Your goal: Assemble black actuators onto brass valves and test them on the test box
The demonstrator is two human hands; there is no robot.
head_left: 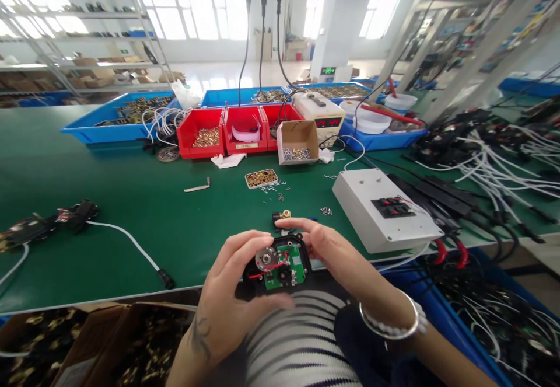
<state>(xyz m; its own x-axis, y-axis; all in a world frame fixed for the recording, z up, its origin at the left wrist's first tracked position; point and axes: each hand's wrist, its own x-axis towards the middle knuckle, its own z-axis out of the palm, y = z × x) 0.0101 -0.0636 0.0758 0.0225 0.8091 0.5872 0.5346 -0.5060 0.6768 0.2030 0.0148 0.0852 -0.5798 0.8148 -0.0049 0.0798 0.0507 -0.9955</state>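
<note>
A black housing with a green circuit board, red wires and a round silver motor-like part (282,261) is at the bench's front edge. My left hand (238,279) curls around its left side, fingers on top and thumb below. My right hand (326,241) grips its right rear side, some fingertips hidden behind it. My right index finger stretches toward a small black and brass part (281,216) just behind the housing. Several small screws (326,211) lie to the right of that part. Farther back is a small tray of brass pieces (261,178).
A grey box with black terminals (385,209) stands at right, beside black cables. Behind are red bins (201,150), a cardboard box of small hardware (298,159) and a power supply (321,112). An L-shaped metal tool (199,187) and a white cable (126,235) lie left.
</note>
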